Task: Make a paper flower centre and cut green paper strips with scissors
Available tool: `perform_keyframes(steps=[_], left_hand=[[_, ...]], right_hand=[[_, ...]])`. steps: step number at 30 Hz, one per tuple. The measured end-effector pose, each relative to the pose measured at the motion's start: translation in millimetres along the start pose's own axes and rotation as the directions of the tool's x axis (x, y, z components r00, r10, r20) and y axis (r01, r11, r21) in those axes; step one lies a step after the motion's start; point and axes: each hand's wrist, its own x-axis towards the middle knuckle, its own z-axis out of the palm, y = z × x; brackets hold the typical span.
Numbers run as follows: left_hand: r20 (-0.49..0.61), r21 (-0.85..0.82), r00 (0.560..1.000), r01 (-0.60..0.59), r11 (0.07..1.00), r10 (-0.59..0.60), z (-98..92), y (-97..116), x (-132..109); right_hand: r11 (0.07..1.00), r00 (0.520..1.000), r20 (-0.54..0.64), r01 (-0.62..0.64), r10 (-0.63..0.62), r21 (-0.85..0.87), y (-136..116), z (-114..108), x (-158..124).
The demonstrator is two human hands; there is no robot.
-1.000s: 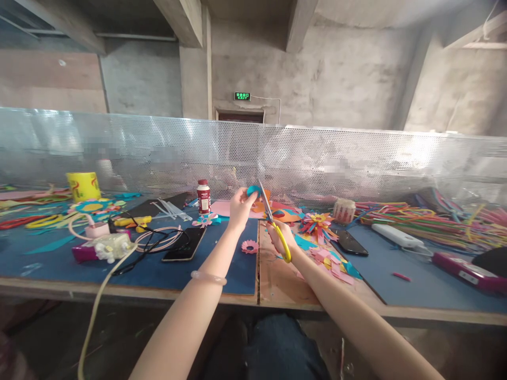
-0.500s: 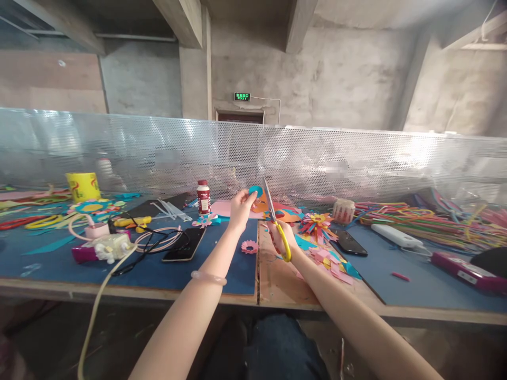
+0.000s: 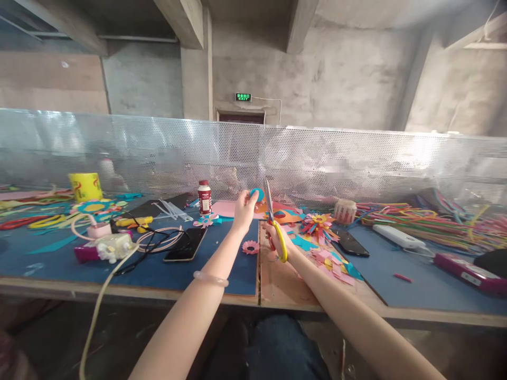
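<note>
Between its thumb and fingers, my left hand (image 3: 244, 211) pinches a small round piece of blue paper (image 3: 258, 194) above the table. My right hand (image 3: 279, 240) grips yellow-handled scissors (image 3: 280, 237), whose blades point up and away beside the blue paper, apart from it. A pink paper ring with a notched edge (image 3: 251, 247) lies below my left hand. To the right of the scissors sits a layered paper flower (image 3: 318, 226) in several colours. Cut paper scraps (image 3: 332, 264) are scattered near my right forearm.
A red bottle (image 3: 204, 197) stands at the back, left of my hands. Phones (image 3: 185, 244) lie on both sides. Cables and a power strip (image 3: 105, 249) occupy the left; coloured strips (image 3: 423, 224) and a white power bank (image 3: 397, 236) lie right. A perforated metal screen (image 3: 166, 153) closes the back.
The scissors have shifted slightly left and their handle sits a little lower. The blue piece in my left hand has turned and shows a rounder face. Both hands keep their hold.
</note>
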Motion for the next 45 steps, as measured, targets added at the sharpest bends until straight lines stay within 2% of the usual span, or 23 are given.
perform_keyframes(steps=[9,19,26,45], left_hand=[[-0.019,0.022,0.996,-0.082,0.996,0.082,2.1,3,-4],[0.016,-0.006,0.997,-0.078,0.997,0.078,9.6,2,-10],[0.015,0.039,0.997,-0.07,0.997,0.069,12.0,4,-14],[-0.033,0.06,0.995,-0.091,0.994,0.093,14.0,4,-16]], right_hand=[[0.999,0.999,-0.03,0.012,-0.013,-0.032,3,2,-2],[0.996,0.996,-0.049,0.065,-0.068,-0.067,-2,3,-5],[0.994,0.995,-0.063,0.076,-0.081,-0.074,-3,3,-6],[0.992,0.995,-0.046,0.084,-0.089,-0.09,-4,4,-8]])
